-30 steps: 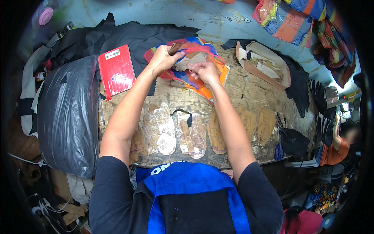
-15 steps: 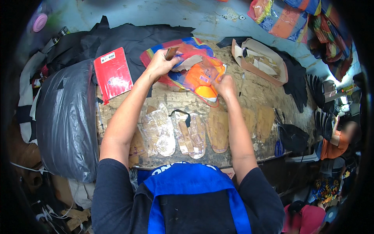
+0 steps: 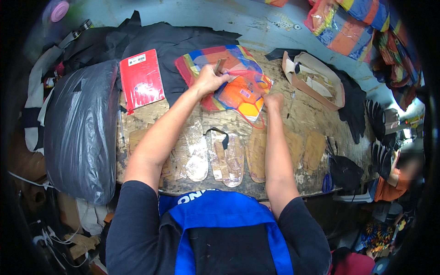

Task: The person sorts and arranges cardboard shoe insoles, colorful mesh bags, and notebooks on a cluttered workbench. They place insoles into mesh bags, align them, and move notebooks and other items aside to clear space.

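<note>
My left hand (image 3: 208,80) is closed on a small brown strip-like piece and rests on a colourful plastic bag (image 3: 229,78) lying on the worn wooden table (image 3: 293,119). My right hand (image 3: 273,101) is shut on the bag's lower right edge, pulling it toward me. Inside the clear part of the bag shows something orange and yellow (image 3: 243,98). Several sandal soles (image 3: 224,158) lie in a row along the table's near edge, between my forearms and to either side.
A red flat packet (image 3: 141,82) lies at the table's left. A big black plastic sack (image 3: 78,133) hangs at the left edge. Black cloth (image 3: 156,41) covers the far side. A tan tray of cut pieces (image 3: 316,80) sits at the right; another person (image 3: 394,183) is far right.
My right hand has drawn back toward me and to the right, pulling the bag's edge with it. My left hand stayed on the bag, still holding the small piece.
</note>
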Motion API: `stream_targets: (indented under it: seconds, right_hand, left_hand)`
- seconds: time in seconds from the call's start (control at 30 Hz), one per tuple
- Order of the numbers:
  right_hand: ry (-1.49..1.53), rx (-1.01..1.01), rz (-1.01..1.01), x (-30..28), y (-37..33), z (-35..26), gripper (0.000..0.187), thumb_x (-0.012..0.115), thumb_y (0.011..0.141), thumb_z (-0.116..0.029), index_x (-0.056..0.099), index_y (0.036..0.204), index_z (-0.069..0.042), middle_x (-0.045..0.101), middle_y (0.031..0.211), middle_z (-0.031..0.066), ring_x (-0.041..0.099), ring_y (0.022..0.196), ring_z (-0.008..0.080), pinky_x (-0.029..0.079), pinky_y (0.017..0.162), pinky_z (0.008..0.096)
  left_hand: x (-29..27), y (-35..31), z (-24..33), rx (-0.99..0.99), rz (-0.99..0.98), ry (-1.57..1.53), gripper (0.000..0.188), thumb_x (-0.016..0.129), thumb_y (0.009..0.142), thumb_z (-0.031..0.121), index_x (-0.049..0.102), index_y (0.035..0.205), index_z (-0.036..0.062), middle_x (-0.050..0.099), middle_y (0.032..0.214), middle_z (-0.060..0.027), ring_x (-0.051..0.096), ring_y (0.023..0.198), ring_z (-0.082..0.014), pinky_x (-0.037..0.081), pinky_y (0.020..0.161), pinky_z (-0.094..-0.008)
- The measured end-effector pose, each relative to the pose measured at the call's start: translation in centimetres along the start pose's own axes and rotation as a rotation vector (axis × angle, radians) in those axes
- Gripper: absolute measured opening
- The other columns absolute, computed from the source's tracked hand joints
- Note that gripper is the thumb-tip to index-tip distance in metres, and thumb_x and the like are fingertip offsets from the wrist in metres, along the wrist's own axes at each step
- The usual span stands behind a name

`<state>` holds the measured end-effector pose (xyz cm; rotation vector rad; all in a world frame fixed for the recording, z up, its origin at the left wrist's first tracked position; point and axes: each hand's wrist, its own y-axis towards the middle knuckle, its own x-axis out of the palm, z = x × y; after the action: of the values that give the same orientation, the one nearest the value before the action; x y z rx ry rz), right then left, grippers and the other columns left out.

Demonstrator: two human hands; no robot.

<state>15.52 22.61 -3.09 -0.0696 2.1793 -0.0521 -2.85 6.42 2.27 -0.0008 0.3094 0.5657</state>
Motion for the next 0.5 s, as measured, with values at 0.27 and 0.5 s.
stream_targets:
  seconds: [0.27, 0.5]
  right_hand:
    - [0.239, -0.149, 0.040, -0.3, 2.8, 0.8, 0.032, 0.068, 0.062, -0.017, 0.064, 0.086, 0.003, 0.064, 0.079, 0.0189, 0.064, 0.076, 0.0255, 0.048, 0.068, 0.0344]
    - [0.699, -0.391, 0.179, -3.2, -0.7, -1.3, 0.021, 0.062, 0.070, -0.006, 0.061, 0.090, 0.002, 0.062, 0.072, 0.0068, 0.058, 0.063, 0.0135, 0.047, 0.061, 0.0258]
  left_hand:
    - [-2.5, -2.1, -2.0, -0.008, -0.157, 0.074, 0.056, 0.077, 0.067, 0.023, 0.052, 0.110, -0.0030, 0.061, 0.081, -0.0064, 0.058, 0.077, -0.0166, 0.046, 0.073, -0.0284]
    - [-15.8, -4.5, -4.4, -0.470, 0.746, 0.907, 0.070, 0.071, 0.064, 0.048, 0.044, 0.125, 0.0243, 0.042, 0.122, -0.0157, 0.043, 0.110, -0.0439, 0.046, 0.084, -0.0462]
